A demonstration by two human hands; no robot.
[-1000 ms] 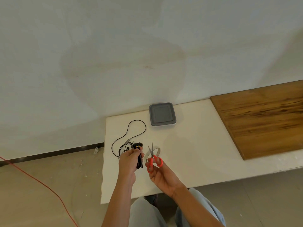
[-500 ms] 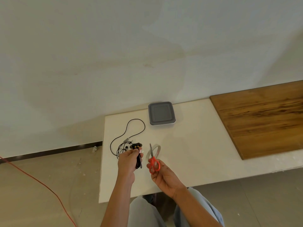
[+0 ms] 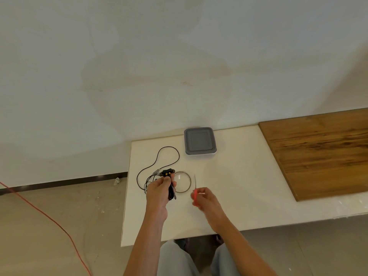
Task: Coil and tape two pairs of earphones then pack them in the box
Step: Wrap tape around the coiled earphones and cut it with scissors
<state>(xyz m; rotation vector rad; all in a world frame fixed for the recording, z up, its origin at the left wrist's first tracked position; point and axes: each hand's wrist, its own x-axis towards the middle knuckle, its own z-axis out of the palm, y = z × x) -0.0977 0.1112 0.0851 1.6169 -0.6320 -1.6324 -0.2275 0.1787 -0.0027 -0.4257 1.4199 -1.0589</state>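
Scissors (image 3: 196, 193) and the right hand (image 3: 207, 198) that holds them have swung off to the right since half a second ago. The roll of tape (image 3: 190, 182), which they were covering, now lies in plain sight on the counter (image 3: 239, 186). From where I sit the right hand is blurred, but its fingers look curled round the red handles, with the blade pointing up and away from the body.

My left hand (image 3: 159, 189) has barely shifted. Its fingers are wrapped round the coiled earphones (image 3: 171, 191), with the thumb pressed on the bundle. I judge this grip is what stops the loops from springing apart until tape goes round them. The bundle hangs just above the near edge of the roll, so a strip would have a short way to travel.

A second pair, the loose earphones (image 3: 156, 172), sprawls uncoiled on the counter just left of the hand. The box (image 3: 199, 140) sits at the back against the wall with its grey lid on, well apart from the work. A wooden board (image 3: 318, 152) covers the counter's right end.

I reckon the first pair is coiled, while I cannot tell if it is taped yet.
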